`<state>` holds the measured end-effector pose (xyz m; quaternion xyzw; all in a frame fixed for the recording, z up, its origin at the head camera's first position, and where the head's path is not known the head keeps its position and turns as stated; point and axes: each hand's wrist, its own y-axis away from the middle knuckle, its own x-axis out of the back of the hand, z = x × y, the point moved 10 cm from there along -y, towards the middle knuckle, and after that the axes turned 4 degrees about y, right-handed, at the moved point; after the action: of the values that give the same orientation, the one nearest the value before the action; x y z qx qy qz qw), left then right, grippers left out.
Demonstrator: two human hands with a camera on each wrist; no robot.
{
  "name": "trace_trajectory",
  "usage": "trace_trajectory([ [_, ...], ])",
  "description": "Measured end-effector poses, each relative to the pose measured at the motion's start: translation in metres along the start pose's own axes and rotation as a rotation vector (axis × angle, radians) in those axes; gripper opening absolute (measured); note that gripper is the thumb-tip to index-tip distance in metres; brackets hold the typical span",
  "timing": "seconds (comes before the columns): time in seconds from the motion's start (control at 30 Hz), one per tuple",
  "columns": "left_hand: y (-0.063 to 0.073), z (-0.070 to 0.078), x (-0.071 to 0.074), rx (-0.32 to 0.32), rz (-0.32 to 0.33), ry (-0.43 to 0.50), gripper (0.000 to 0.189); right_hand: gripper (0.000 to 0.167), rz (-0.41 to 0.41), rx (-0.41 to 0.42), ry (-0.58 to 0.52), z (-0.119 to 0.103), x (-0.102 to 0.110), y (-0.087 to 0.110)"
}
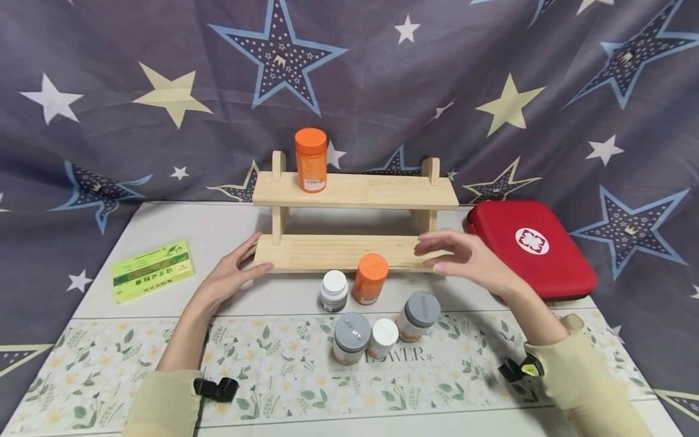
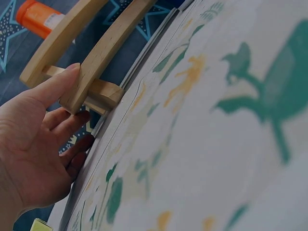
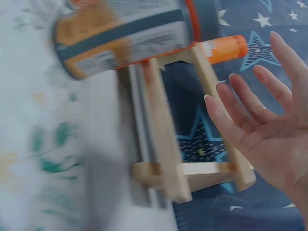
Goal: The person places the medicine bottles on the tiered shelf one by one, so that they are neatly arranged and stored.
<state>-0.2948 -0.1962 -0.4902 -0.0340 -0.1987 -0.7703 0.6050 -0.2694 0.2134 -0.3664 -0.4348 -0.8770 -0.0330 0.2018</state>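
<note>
A two-tier wooden shelf stands at the back of the table. My left hand grips the left end of its lower board, thumb at the front edge; the left wrist view shows the thumb against the wood and fingers around the end. Over the right end of that board, my right hand is held with fingers loosely bent and nothing in them. An orange bottle stands on the upper board. In front of the shelf are another orange bottle and a small white bottle.
Nearer me stand two grey-lidded jars with a white-capped bottle between them. A green medicine box lies at left, a red first-aid case at right. A star-patterned curtain hangs behind the table.
</note>
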Motion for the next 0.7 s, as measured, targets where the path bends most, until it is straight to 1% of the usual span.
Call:
trace_trajectory([
  [0.2,0.0,0.0,0.0,0.004,0.005,-0.003,0.103,0.053,-0.106,0.021,-0.103,0.017,-0.019,0.016],
  [0.33,0.0,0.0,0.0,0.006,0.009,-0.006,0.103,0.055,-0.154,0.007,-0.144,0.026,-0.029,0.022],
  [0.5,0.0,-0.001,0.001,0.007,0.01,-0.004,0.103,0.057,-0.189,-0.012,-0.171,0.036,-0.038,0.027],
  [0.7,0.0,-0.001,0.001,0.004,0.007,-0.004,0.104,0.059,-0.194,-0.02,-0.131,0.043,-0.043,0.035],
])
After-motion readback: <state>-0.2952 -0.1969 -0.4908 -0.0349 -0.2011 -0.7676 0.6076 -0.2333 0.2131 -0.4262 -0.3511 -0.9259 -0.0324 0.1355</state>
